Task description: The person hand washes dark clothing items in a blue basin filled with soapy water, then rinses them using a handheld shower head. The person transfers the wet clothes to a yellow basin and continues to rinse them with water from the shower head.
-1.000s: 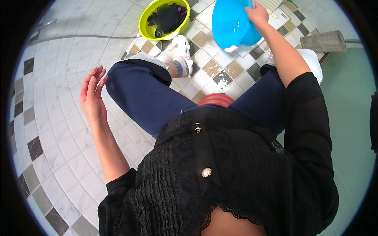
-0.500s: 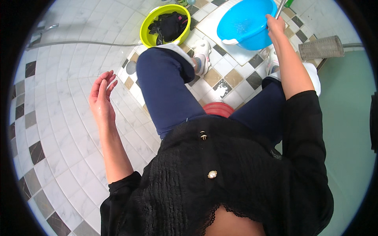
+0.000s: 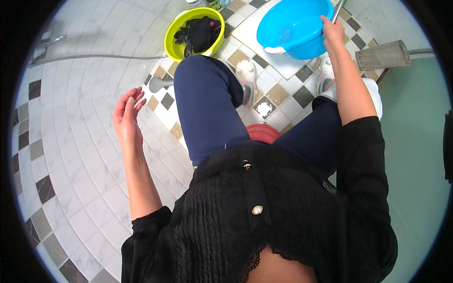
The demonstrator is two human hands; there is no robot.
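Observation:
My right hand (image 3: 333, 34) is closed at the right rim of a blue basin (image 3: 306, 40), beside a shiny metal bar (image 3: 338, 10). Some of its fingers are hidden. A little water ripples in the basin, which has a white grip on its near edge and sits on a white slab (image 3: 246, 32). My left hand (image 3: 128, 118) hangs in the air by the tiled wall, palm inward, fingers loosely bent and apart, holding nothing. Beyond my left knee stands a yellow-green basin (image 3: 170, 43) with dark wet cloth (image 3: 204, 34) in it.
A grey shower head (image 3: 158, 85) lies left of my left knee. A hose (image 3: 104, 57) runs along the left wall. Beneath me shows a red stool (image 3: 263, 133). White foam (image 3: 264, 109) spots the tiled floor. At right are a grey woven holder (image 3: 384, 56) and a greenish glass panel (image 3: 415, 141).
My left knee and foot have shifted right, uncovering more of the shower head. My left hand has moved slightly right and down in view. The right hand stays at the blue basin's rim.

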